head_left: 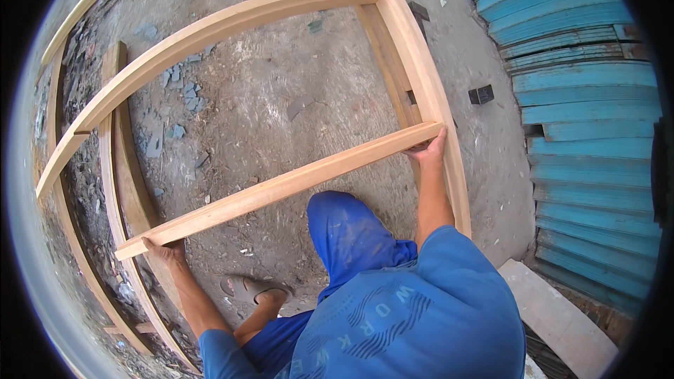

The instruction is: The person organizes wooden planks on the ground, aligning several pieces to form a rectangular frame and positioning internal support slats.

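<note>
- Wooden beam (281, 191), pale, held slantwise across the front of the body, above the concrete floor (309, 102); left end nearer the body than the right
- Left hand (167, 253) at the beam's left end: thumb pressed to the near side, fingers curled beneath, mostly hidden
- Right hand (430, 150) at the other end: thumb up by the end, fingers wrapped under, pinching the wood
- Beam's right end meets the long rail (420, 70); cannot tell whether it is fitted in
- Farther off, a matching crosspiece (232, 22) joins the same rail
- Blue-grey chips (191, 97) scattered on the floor
- Black block (481, 95) between rail and blue metal sheeting (590, 123)
</note>
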Tool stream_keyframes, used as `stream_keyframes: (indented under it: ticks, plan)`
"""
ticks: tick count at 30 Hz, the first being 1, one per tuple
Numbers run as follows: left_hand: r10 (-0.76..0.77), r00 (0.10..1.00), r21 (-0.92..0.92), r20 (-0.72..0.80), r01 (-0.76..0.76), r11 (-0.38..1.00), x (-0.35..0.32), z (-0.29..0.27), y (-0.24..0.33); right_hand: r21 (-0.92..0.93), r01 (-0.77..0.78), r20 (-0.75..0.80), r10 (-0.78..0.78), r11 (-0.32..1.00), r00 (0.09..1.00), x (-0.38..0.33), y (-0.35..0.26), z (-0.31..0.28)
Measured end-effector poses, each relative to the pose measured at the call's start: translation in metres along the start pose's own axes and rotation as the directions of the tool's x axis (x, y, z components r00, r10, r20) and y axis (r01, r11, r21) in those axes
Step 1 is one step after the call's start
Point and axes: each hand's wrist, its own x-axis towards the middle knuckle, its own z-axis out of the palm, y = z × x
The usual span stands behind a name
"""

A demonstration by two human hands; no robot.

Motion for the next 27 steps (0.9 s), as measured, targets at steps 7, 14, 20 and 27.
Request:
stream_keyframes:
  ticks: [7,14,20,27]
  plan:
    - [-0.036,0.999,-0.031,-0.017,0.036,0.999,0.015,-0.018,-0.011,-0.076,-0.056,-0.097,0.048,0.996,0.994,-0.005,-0.006,0.001]
    - [-0.017,0.998,-0.013,-0.053,0.016,1.000,0.008,-0.010,-0.016,-0.094,-0.076,-0.128,0.063,0.993,0.990,0.004,-0.007,-0.004]
    - [0.001,1.000,-0.013,-0.019,-0.001,1.000,0.002,-0.011,-0.012,-0.090,-0.078,-0.157,0.063,0.993,0.986,-0.001,-0.004,-0.005]
    - [-0.006,1.000,-0.027,-0.002,0.006,1.000,0.008,-0.011,-0.014,-0.093,-0.094,-0.157,0.079,0.991,0.984,0.000,-0.009,-0.010]
